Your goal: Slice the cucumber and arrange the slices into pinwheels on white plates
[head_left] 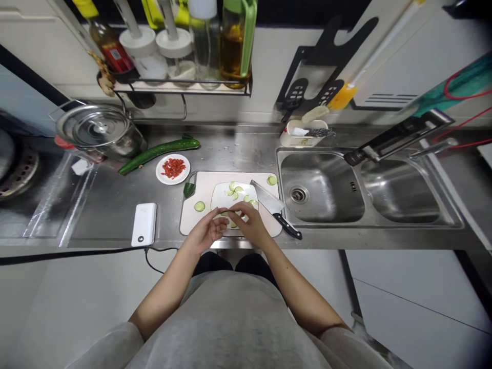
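Observation:
Over the near part of a white square plate (217, 193), my left hand (209, 230) and my right hand (250, 225) meet at the fingertips. Both are closed in a pinch on a thin cucumber slice (227, 213), partly covered by the fingers. Several cut cucumber pieces (236, 196) lie on the plate. The plate rests on a pale cutting board (203, 180). A kitchen knife (287, 225) lies at the board's right, its black handle over the near right corner. Small stacks of cucumber slices (199, 206) sit at the board's left and upper right (272, 180).
Left of the board are a cucumber end (188, 190), a small plate of red berries (172, 169), a long cucumber (159, 154), a white power bank (144, 224) and a lidded pot (102, 130). A double sink (323, 187) is at right. A condiment rack (184, 88) hangs above.

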A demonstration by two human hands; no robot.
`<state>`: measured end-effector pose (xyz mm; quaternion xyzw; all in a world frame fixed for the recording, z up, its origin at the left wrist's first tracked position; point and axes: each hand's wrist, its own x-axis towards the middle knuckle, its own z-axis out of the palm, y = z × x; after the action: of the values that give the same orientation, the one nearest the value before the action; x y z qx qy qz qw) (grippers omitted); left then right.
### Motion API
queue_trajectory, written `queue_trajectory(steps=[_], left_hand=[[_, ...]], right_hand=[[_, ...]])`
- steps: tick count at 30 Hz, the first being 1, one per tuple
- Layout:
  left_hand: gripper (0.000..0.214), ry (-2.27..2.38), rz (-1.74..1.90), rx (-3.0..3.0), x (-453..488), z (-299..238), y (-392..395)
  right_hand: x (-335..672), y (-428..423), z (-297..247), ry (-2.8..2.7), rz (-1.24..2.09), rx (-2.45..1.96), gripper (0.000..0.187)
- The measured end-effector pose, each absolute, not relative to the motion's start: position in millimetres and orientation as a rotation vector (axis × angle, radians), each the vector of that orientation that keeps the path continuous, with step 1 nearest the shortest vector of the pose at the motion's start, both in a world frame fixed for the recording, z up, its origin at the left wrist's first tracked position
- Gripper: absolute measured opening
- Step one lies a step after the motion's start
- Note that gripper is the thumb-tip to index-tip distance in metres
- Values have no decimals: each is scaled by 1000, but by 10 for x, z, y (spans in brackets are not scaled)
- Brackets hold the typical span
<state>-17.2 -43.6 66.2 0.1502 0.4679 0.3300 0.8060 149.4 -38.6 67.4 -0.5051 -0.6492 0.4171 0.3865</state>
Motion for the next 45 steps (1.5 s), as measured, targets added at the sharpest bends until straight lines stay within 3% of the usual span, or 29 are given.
queue_trajectory(steps=[3,17,32,45], left_hand=[[35,926,730,243,-144,663,-422],[50,1045,904,428,-26,775,-424],[47,1139,1057,850,55,727,-430],[48,1235,1051,976,58,591,-409]], right_hand=[[1533,-405,690,-1686,1046,-1293,14],[1606,-469,717,-1903,883,-1283,16],[1508,-481,691,-1516,1230,-1366,14],[1577,-392,481,-1521,1285,-1376,14]])
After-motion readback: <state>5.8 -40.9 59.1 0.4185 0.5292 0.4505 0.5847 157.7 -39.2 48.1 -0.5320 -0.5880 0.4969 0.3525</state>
